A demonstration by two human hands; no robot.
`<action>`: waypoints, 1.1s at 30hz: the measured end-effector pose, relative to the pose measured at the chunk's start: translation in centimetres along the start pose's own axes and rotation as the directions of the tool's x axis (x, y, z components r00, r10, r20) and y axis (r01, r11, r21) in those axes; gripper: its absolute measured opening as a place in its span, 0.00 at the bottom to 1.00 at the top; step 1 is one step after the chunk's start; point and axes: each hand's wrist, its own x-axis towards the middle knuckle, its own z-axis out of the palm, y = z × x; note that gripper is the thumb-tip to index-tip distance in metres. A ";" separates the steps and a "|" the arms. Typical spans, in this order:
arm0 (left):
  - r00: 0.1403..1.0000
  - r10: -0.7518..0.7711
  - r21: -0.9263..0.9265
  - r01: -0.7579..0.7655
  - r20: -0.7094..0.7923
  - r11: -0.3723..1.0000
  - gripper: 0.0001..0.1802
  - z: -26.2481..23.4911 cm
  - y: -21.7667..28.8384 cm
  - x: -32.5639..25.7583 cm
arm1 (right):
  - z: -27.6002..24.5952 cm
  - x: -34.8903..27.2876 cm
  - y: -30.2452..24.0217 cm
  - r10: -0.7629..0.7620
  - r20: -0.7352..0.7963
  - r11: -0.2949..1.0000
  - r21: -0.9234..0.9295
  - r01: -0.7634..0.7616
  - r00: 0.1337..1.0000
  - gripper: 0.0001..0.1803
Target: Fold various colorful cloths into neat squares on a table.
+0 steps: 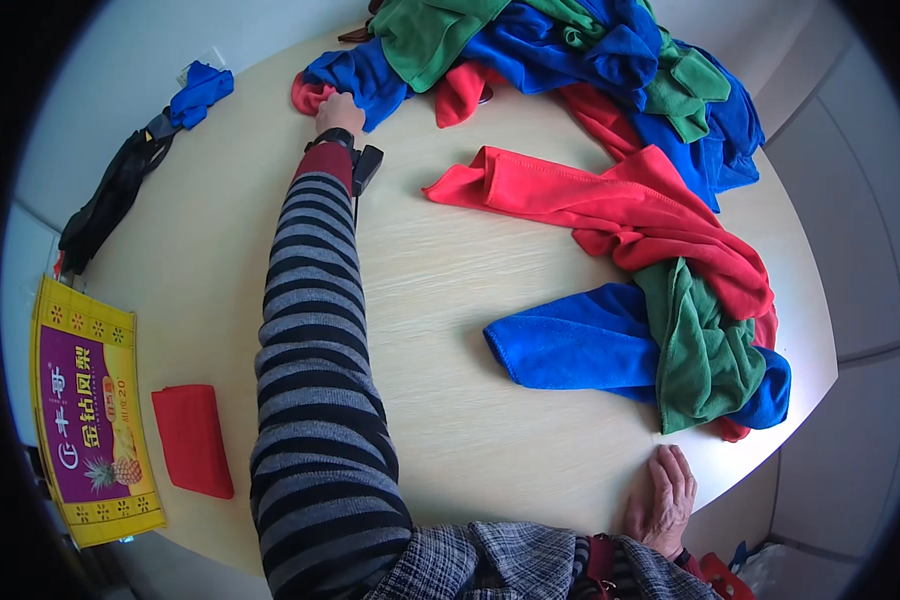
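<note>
While the left hand [338, 115] touches a crumpled red fabric cloth [310, 95] ending the tangled multicoloured cloth heap [520, 40], grip impossible to tell, the right hand [664, 500] rests flat, fingers extended, on the pale wood-grain table [430, 310]; seemingly done: one folded rectangular red cloth [192, 440], left; seemingly remaining: heap, loose red-blue-green cloths [705, 350] at right

At the desk [440, 430] you have two hands [665, 495]; at its left, one folded red bundle [192, 442] and one yellow-and-purple package [80, 400]. The cloths [705, 355] at its far and right sides overlap too much to count.
</note>
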 end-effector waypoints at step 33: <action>0.913 0.335 -0.300 -0.395 -0.233 0.868 0.35 -5.4 17.9 -12.7 | -0.6 -0.1 0.7 -0.042 -0.073 0.983 0.177 0.054 0.996 0.29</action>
